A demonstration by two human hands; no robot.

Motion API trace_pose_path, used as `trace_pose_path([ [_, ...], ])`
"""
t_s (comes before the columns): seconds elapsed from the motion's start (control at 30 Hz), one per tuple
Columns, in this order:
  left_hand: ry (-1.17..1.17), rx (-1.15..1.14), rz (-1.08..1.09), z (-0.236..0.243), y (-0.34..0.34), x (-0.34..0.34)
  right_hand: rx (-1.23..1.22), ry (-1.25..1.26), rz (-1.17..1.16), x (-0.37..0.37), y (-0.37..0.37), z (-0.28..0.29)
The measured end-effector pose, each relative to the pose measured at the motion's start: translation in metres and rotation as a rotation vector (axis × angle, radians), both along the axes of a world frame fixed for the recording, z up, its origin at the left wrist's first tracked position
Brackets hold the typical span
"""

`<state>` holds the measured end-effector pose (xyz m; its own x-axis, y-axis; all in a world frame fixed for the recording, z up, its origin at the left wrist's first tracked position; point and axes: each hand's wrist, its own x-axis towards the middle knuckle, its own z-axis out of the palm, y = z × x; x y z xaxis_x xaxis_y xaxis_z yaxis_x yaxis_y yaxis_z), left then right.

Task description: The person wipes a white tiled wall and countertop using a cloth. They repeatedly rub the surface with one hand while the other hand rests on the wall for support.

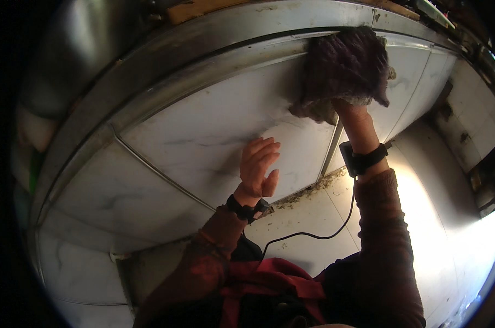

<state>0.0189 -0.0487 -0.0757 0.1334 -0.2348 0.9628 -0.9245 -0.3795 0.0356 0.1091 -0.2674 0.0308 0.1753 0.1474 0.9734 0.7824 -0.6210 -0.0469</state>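
A dark purple cloth (346, 68) is bunched against the upper part of a white marbled cabinet front (203, 128), just under its metal edge (247, 24). My right hand (352, 109) presses the cloth there; its fingers are hidden beneath the folds and only the wrist side shows. Lower and to the left, my left hand (258, 167) is held up close to the panel with its fingers stretched and nothing in it. Whether it touches the panel I cannot tell. Both wrists wear black straps with small devices.
Thin metal strips (162, 174) divide the cabinet panels. Brown dirt (307, 194) lies along the foot of the cabinet where it meets the tiled floor (291, 227). A black cable (313, 236) hangs between my arms. Bright light falls on the floor at the right.
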Motion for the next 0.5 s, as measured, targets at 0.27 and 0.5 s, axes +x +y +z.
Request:
trace_pose_path([
  [0.27, 0.132, 0.032, 0.000, -0.041, 0.002, 0.006, -0.198, -0.181, -0.187, -0.032, 0.148, 0.006],
  [0.5, 0.298, -0.089, -0.071, -0.074, -0.007, 0.009, -0.045, 0.096, 0.491, -0.047, 0.128, -0.002],
])
